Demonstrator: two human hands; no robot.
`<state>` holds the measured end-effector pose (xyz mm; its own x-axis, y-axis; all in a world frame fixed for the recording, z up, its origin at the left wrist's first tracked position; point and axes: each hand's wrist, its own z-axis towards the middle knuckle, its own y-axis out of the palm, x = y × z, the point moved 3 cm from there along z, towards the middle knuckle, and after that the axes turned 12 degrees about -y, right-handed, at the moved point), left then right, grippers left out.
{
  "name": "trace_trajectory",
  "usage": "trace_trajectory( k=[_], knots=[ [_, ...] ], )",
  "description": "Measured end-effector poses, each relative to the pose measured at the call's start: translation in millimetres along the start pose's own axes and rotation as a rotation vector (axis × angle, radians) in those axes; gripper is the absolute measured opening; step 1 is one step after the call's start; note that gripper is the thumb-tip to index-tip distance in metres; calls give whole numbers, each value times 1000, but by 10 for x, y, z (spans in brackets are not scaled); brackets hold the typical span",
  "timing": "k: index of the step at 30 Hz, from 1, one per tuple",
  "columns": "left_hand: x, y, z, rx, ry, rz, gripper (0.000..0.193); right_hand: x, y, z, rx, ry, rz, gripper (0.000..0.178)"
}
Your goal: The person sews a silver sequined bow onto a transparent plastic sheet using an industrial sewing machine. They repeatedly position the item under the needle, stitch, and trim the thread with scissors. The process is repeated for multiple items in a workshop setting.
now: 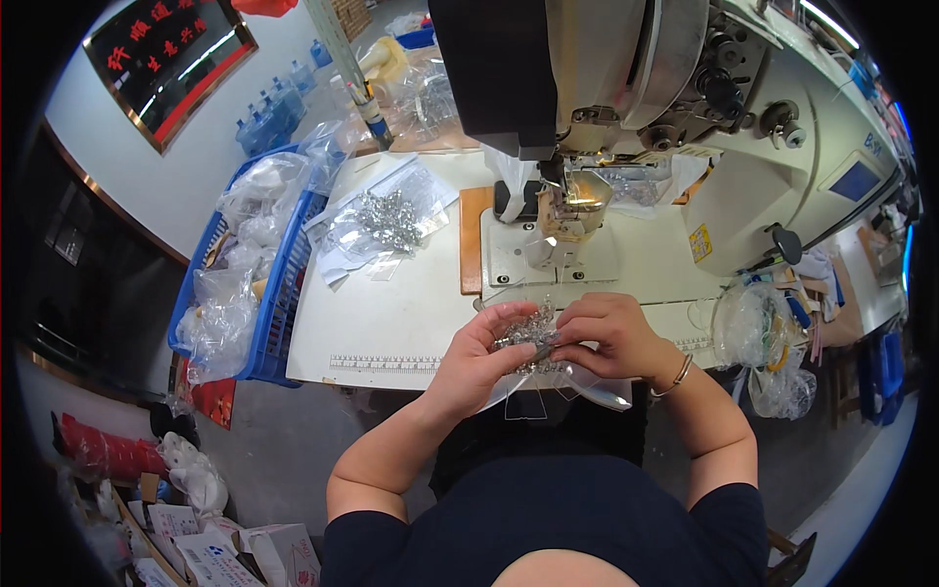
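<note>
A bunched, glittering silver trim with what look like beads or sequins [526,333] is between my two hands, at the table's front edge. My left hand [477,360] is closed on its left side, thumb across the front. On the other side, my right hand [608,338] pinches it with bent fingers. Clear, stiff-looking film [525,403] hangs below the hands over the edge. Just beyond them stands an industrial sewing machine [822,186], its lit needle area [579,201] above a metal plate [504,259]. The fingers hide part of the trim.
Left on the white table [391,323], a pile of similar silver pieces [391,220] lies on clear plastic sheets. A blue basket [284,318] of plastic bags adjoins the table's left side. More clear bags [748,328] are at the right. Cartons [279,553] lie on the floor lower left.
</note>
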<state>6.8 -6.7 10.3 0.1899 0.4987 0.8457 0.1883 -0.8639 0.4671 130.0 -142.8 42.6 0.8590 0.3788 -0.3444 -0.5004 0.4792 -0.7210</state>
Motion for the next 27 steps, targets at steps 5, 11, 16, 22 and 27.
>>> trace_trajectory(
  k=[5, 11, 16, 22, 27],
  knots=[
    [66, -3, -22, 7, 61, -47, 54, 107, 12, -121, 173, 153, 151, 22],
    [234, 102, -145, -301, 402, -438, 63, 93, 93, -264, 597, 382, 265, 39],
    [-4, -1, -146, -8, 406, -387, 48, -88, 250, -208, 689, 460, 296, 30],
    [-82, -5, -251, 21, 330, -235, 42, -242, 186, 272, 350, 253, 167, 41],
    [48, -16, -291, 94, 255, -292, 41, -257, 162, 208, 273, 41, 333, 25]
  ],
)
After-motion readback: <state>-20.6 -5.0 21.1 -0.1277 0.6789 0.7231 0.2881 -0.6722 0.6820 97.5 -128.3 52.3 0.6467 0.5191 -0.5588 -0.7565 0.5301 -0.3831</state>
